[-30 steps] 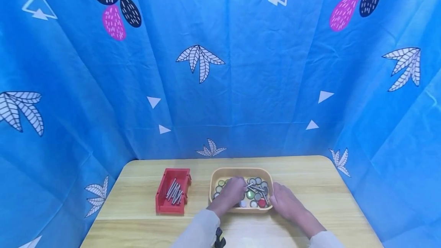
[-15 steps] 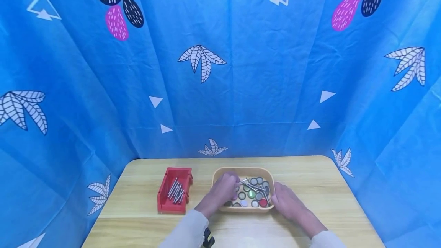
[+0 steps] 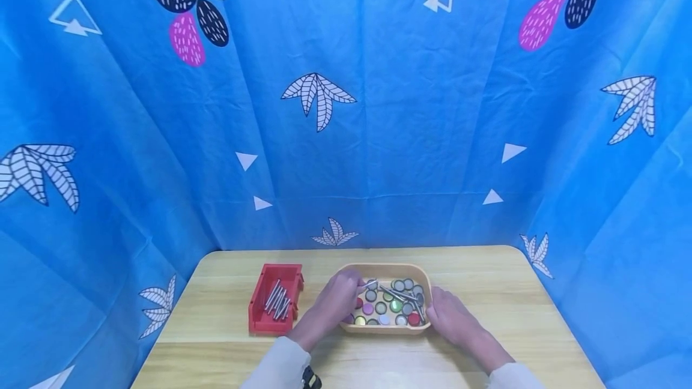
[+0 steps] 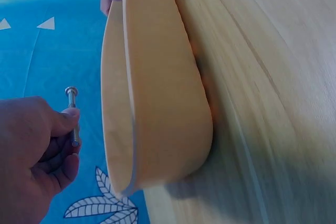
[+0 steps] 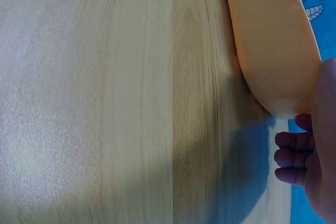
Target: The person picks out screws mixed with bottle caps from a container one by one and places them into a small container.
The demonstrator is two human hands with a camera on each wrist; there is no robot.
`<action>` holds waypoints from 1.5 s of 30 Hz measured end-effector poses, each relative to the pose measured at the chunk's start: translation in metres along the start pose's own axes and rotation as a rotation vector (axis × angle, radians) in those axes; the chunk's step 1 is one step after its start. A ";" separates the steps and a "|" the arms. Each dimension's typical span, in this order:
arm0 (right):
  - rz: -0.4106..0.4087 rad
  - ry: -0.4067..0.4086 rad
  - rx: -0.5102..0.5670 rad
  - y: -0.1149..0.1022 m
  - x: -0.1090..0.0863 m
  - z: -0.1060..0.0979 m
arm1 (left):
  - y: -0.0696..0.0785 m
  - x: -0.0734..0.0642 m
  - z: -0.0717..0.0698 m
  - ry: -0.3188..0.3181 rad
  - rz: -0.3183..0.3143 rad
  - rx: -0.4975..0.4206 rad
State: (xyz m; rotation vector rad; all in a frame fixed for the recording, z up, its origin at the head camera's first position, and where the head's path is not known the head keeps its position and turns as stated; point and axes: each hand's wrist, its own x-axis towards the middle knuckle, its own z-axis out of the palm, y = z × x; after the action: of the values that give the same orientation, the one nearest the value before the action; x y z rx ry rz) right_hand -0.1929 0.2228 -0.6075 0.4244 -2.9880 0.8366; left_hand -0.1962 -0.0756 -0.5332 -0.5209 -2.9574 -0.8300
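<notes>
My left hand (image 3: 336,296) pinches a metal bolt (image 4: 72,103) between thumb and fingers, its round head pointing up in the left wrist view. That hand is over the left end of a pale yellow tray (image 3: 389,270). At the tray's right end, my right hand (image 3: 453,319) grips the rim, with the thumb over the edge and the other fingers outside. Inside the tray lie bottle caps (image 3: 396,306) in green, red, purple and silver. More bolts (image 3: 400,294) lie across the caps at the right. The left hand hides the tray's left corner.
A red open-front bin (image 3: 268,328) holding several bolts (image 3: 277,301) stands left of the tray. Both rest on a light wooden table (image 3: 486,269). A blue patterned cloth (image 3: 411,137) surrounds the table at the back and sides.
My left hand has come up from among the caps and shifted left toward the tray's left rim, with a bolt in its fingers. The right hand keeps its hold on the tray.
</notes>
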 end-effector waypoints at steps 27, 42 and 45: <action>0.020 -0.004 0.018 0.002 0.003 0.003 | -0.061 -0.036 -0.040 0.227 -0.068 0.197; 0.017 -0.009 0.009 0.002 0.002 0.001 | -0.106 -0.055 -0.061 0.261 -0.237 0.232; 0.005 -0.001 0.000 0.002 0.002 0.001 | -0.114 -0.059 -0.062 0.262 -0.266 0.202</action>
State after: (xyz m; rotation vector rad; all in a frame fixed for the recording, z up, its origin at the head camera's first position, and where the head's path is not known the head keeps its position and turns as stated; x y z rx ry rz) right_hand -0.1949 0.2234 -0.6092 0.4175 -2.9914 0.8370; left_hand -0.1821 -0.2174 -0.5436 -0.0072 -2.8527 -0.5523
